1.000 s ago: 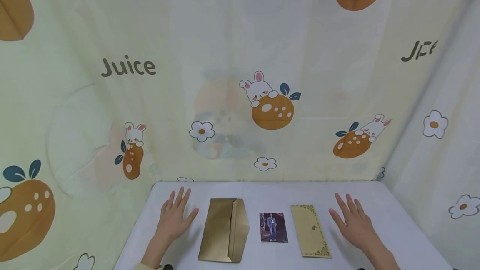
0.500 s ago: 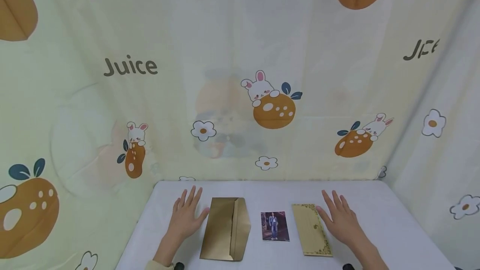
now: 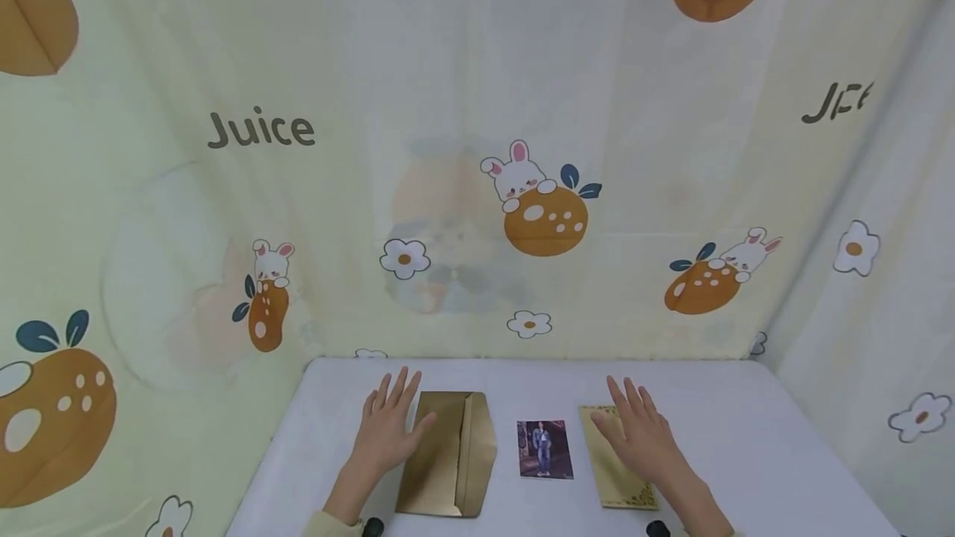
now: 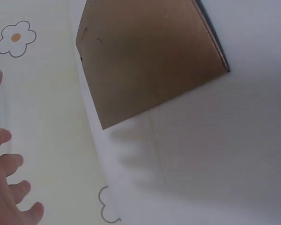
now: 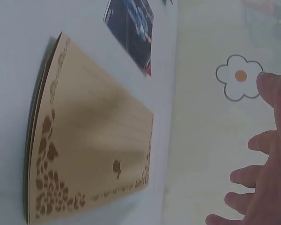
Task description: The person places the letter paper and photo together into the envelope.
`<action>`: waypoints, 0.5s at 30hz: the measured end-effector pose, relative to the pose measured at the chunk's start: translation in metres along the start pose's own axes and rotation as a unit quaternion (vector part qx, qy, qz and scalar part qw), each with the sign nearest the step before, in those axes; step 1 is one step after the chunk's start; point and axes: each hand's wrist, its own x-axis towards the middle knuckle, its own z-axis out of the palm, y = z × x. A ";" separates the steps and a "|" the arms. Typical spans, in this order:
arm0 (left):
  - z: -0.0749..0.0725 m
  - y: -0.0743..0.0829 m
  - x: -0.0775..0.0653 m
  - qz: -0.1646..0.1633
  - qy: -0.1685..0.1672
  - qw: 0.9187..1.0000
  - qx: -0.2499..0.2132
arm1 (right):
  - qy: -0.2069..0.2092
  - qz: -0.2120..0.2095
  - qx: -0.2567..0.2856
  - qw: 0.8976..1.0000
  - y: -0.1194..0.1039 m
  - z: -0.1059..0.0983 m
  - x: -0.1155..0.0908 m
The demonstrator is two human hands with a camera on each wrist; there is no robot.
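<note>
My left hand [image 3: 390,431] hovers with spread, straight fingers over the left side of a gold envelope [image 3: 440,462], whose pointed flap lies on its right side. In the left wrist view the envelope [image 4: 150,51] lies on the table, apart from the fingers. My right hand [image 3: 640,437] is held above a folded yellow card [image 3: 603,471] with a floral border, covering part of it in the head view. The right wrist view shows the card [image 5: 93,126] lying slightly raised at its fold. Between the two lies a small photo [image 3: 545,450] of a standing person.
The white table [image 3: 537,512] ends against a hanging cream curtain [image 3: 448,65] printed with oranges, rabbits and flowers. More curtain hangs along the left and right sides. A dark round piece [image 3: 373,527] shows by the left wrist and another [image 3: 658,529] by the right.
Both hands have moved inward, the left one rightward to over the envelope's edge, the right one leftward to over the card. The envelope, photo and card lie where they were.
</note>
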 end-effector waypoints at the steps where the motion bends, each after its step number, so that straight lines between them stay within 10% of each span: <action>1: 0.000 0.000 0.000 0.000 -0.002 1.000 0.001 | 0.002 -0.002 0.000 1.000 -0.003 0.002 0.001; 15: 0.011 0.006 -0.001 0.001 -0.028 1.000 0.005 | -0.011 -0.012 0.003 1.000 -0.039 0.032 0.015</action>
